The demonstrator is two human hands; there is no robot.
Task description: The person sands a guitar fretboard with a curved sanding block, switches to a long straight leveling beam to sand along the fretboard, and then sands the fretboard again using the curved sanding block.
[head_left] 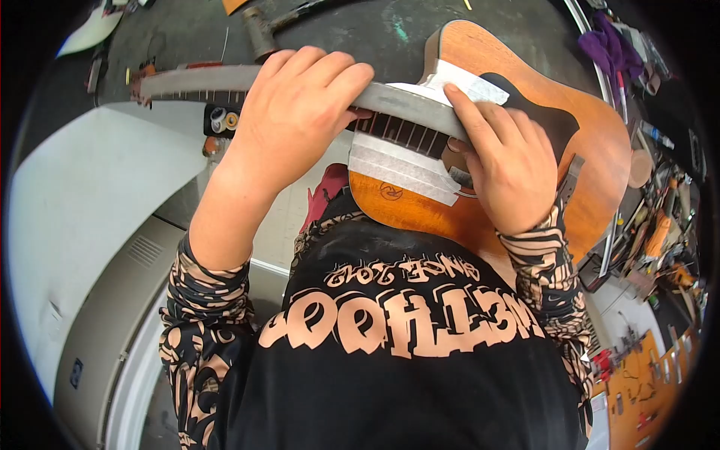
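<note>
An acoustic guitar (pixel 600 142) with a brown wood body lies across the bench in front of me, its neck reaching left. White masking tape (pixel 401 166) covers the top on both sides of the fretboard (pixel 405 135), where bare frets show. Along the neck rests a long grey bar (pixel 409 99), like a fret levelling beam. My left hand (pixel 296 112) grips it around the middle, fingers over the top and thumb on the near side. Near the sound hole, my right hand (pixel 514 161) holds its right end between fingers and thumb.
A hammer (pixel 259 34) lies on the dark bench (pixel 345 41) beyond the neck. Small rolls (pixel 225 120) sit below the neck at left. A purple cloth (pixel 611 49) and cluttered tools (pixel 664 225) line the right side.
</note>
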